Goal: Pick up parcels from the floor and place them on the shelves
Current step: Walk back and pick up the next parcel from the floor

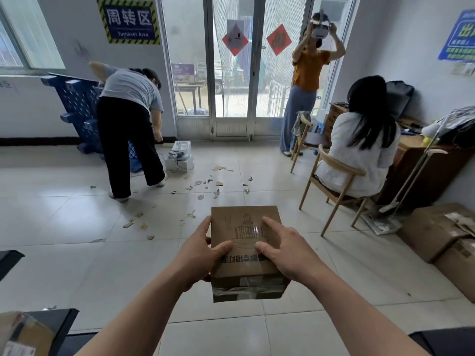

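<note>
room: tiled floor (77, 253) littered with cardboard scraps (205, 186); glass doors (231, 73) at the far end; three other people around, one bent over by a blue pallet (77, 104), one standing at the doors, one seated on a chair (331, 191) at a desk
other stock: big cardboard cartons (434, 232) on the floor at right, more parcels (25, 332) at the bottom-left corner
shelves: none in view, cannot tell where they are from here
parcel: brown cardboard box (245, 250) with a line drawing and printed text on top, clear tape on the near face; it's off the floor, held out in front of the person at mid-height
left hand (198, 255): clamped on the box's left edge, thumb on top, fingers wrapped under
right hand (285, 250): pressed on the right side of the top, fingers spread over the print, thumb on top near the middle
step: pickup looks done; this is the carry phase
progress: this parcel is lifted but not placed, others are left on the floor
next move: needs a turn toward the shelving, box kept level in both hands, then slid onto a free shelf
risk: scraps underfoot, people and the chair near the path
</note>
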Demonstrator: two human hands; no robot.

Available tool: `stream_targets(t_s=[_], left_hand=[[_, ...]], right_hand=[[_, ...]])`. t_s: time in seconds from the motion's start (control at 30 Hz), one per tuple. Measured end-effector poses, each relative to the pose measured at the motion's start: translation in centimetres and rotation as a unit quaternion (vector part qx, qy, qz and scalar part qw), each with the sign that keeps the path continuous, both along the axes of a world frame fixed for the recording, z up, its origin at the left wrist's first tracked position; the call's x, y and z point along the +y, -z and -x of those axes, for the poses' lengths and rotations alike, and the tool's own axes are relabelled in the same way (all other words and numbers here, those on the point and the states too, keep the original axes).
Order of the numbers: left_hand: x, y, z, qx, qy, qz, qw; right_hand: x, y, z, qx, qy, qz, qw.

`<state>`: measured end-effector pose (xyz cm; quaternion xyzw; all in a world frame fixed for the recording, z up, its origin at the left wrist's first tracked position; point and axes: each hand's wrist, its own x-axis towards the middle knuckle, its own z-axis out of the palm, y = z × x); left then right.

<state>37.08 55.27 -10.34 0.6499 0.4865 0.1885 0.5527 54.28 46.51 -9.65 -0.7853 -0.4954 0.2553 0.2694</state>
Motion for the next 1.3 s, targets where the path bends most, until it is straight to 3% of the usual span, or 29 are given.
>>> stream_targets(t_s=[0.23, 0.47, 0.73, 1.03, 1.3], left_hand=[[-0.9, -1.4, 2.5, -0.008, 0.001, -0.047, 0.999], [-1.2, -3.6, 4.4, 0.016, 0.022, -0.08, 0.996], [-0.6, -4.4, 4.9, 0.018, -0.032, -0.107, 0.994], [-0.3, -4.3, 5.6, -0.002, -0.071, -0.098, 0.993], [-0.7, -4.3, 6.4, -0.001, -0.04, -0.075, 0.996]], right_hand=[[-0.3, -1.8, 2.0, 0.06, 0.035, -0.022, 0.997], [-0.2, -2.6, 3.3, 0.059, 0.043, -0.049, 0.996], [0.0, -2.5, 4.5, 0.051, 0.023, -0.103, 0.993], [0.0, -3.1, 5.4, 0.061, 0.029, -0.113, 0.991], [-0.1, -2.7, 5.7, 0.061, 0.055, -0.115, 0.99]])
